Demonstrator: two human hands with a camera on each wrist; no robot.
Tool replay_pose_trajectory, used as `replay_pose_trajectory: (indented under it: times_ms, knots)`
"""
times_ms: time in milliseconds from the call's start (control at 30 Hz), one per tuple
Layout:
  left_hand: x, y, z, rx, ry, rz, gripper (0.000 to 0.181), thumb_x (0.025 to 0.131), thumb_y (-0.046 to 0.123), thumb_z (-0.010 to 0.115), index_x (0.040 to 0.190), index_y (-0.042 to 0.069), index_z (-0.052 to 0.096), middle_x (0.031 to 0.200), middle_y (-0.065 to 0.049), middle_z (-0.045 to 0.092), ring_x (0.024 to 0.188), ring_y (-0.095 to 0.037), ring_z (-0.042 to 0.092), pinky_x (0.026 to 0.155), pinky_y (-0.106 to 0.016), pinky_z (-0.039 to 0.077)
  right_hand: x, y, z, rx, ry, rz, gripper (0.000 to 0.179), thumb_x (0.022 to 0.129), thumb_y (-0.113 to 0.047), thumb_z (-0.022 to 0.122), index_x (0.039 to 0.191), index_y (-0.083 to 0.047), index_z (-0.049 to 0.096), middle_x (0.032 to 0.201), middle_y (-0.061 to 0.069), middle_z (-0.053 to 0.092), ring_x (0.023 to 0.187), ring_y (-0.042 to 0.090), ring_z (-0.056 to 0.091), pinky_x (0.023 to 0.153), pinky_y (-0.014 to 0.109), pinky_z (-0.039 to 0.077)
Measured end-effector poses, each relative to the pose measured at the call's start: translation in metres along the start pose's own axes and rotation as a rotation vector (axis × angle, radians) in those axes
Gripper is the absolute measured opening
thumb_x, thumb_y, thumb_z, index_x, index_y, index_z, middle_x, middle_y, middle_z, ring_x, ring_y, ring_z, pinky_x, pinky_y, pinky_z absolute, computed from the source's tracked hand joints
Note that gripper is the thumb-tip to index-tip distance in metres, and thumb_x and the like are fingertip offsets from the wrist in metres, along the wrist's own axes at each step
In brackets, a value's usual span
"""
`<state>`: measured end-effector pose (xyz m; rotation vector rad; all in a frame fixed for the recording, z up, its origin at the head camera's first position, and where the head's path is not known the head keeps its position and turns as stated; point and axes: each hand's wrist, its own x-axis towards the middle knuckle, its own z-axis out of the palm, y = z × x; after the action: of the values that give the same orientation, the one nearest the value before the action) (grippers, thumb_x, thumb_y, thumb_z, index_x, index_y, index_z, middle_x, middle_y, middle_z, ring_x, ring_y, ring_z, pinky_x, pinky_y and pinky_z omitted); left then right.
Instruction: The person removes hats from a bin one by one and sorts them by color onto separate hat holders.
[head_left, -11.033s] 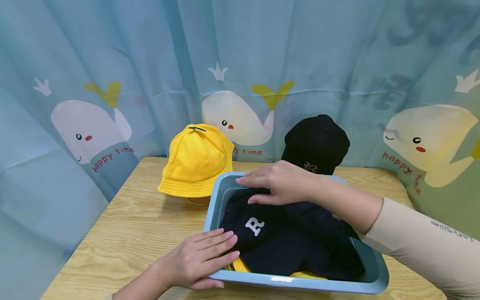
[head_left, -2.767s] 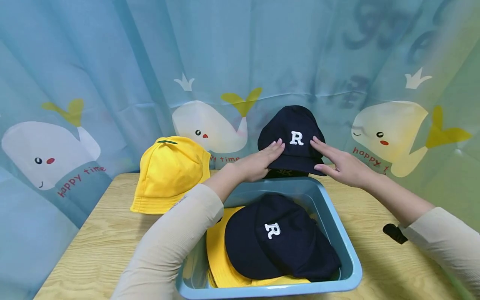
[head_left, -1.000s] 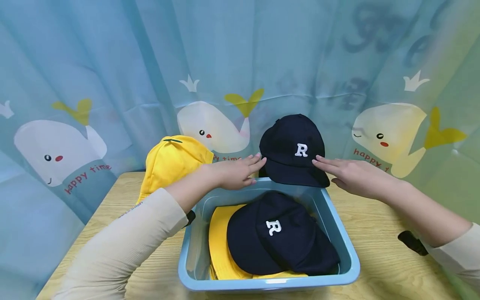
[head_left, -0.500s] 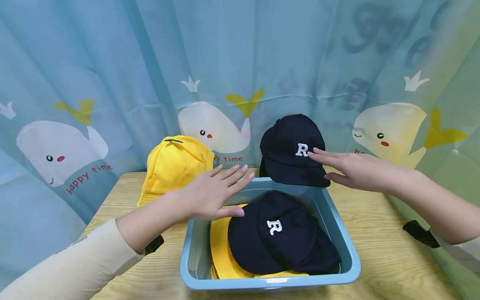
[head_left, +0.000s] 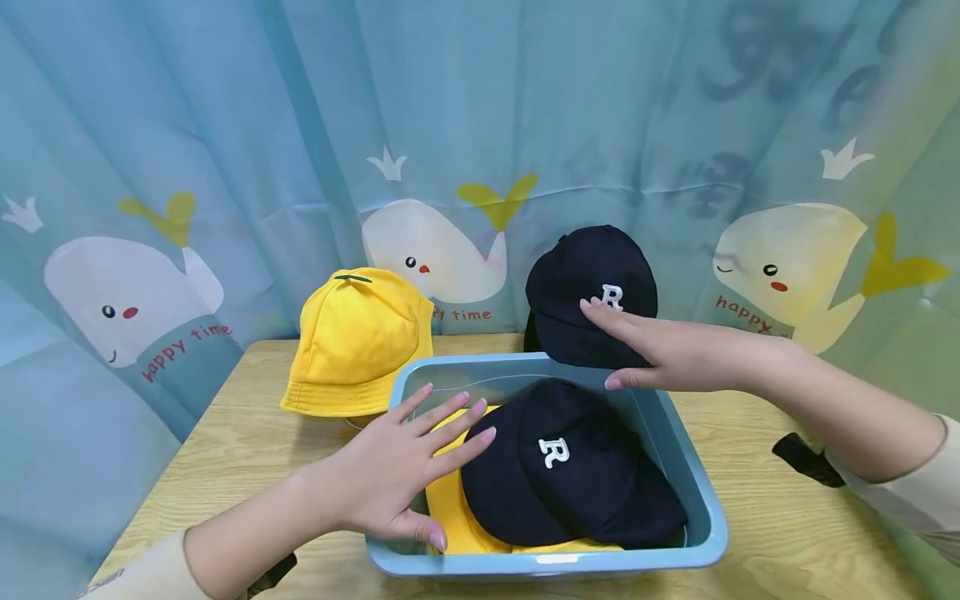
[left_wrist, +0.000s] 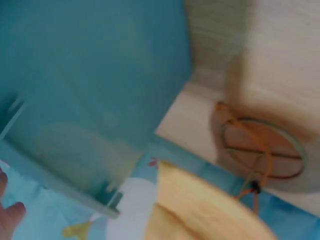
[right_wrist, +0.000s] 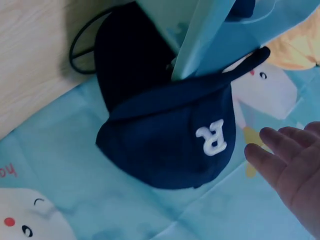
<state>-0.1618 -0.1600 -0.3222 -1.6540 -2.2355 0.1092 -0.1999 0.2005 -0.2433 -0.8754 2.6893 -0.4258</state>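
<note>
In the head view my left hand (head_left: 393, 475), fingers spread, is over the left side of a light-blue plastic tub (head_left: 708, 542). It holds nothing. My right hand (head_left: 667, 350) stretches out with straight fingers and overlaps the lower front of a navy baseball cap (head_left: 566, 279) with a white R. In the right wrist view, fingers (right_wrist: 270, 160) are apart from this cap (right_wrist: 165, 145), which sits with another black brim or cap behind it. Inside the tub a second navy R cap (head_left: 525, 492) lies on yellow hats (head_left: 453, 521).
A yellow bucket hat (head_left: 360, 333) with a green sprout stands left of the tub, on a wire stand (left_wrist: 265, 150). Another wire ring (right_wrist: 80, 50) shows beneath the caps at the back. The wood table (head_left: 247, 425) ends at a whale-print curtain (head_left: 450, 100).
Since eleven seconds ago a navy R cap has been placed over the black cap at the back. Lately my left hand left it and came down over the tub; my right hand shifted left.
</note>
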Motion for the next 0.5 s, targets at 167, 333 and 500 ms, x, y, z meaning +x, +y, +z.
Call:
replay_pose_trajectory:
  times_ms: [167,333,500]
  knots:
    - [-0.008,0.008,0.008,0.007,-0.017,0.066,0.090,0.087,0.075,0.007,0.152,0.013,0.021,0.156,-0.011,0.021,0.141,-0.031,0.027,0.108,-0.058,0.027,0.007,-0.006,0.008,0.004,-0.045,0.026,0.096,0.084,-0.066,0.051,0.154,-0.022,0.001,0.160,0.007,0.002,0.144,0.038,0.009,0.110,0.061,0.018]
    - [-0.015,0.014,0.013,-0.034,-0.050,0.079,0.090,0.088,0.074,0.013,0.152,0.012,0.017,0.158,-0.012,0.016,0.144,-0.028,0.021,0.110,-0.053,0.020,0.021,-0.013,0.017,-0.004,-0.110,0.014,0.095,0.085,-0.064,0.053,0.154,-0.023,0.001,0.160,0.007,0.001,0.145,0.035,0.008,0.111,0.060,0.017]
    - [-0.019,0.014,0.015,-0.146,-0.092,0.085,0.086,0.090,0.071,0.013,0.153,0.013,0.014,0.159,-0.010,0.010,0.146,-0.026,0.014,0.117,-0.048,0.004,0.037,-0.022,0.030,-0.045,-0.150,-0.088,0.092,0.087,-0.056,0.057,0.153,-0.014,0.010,0.159,0.006,0.010,0.146,0.029,0.011,0.114,0.053,0.018]
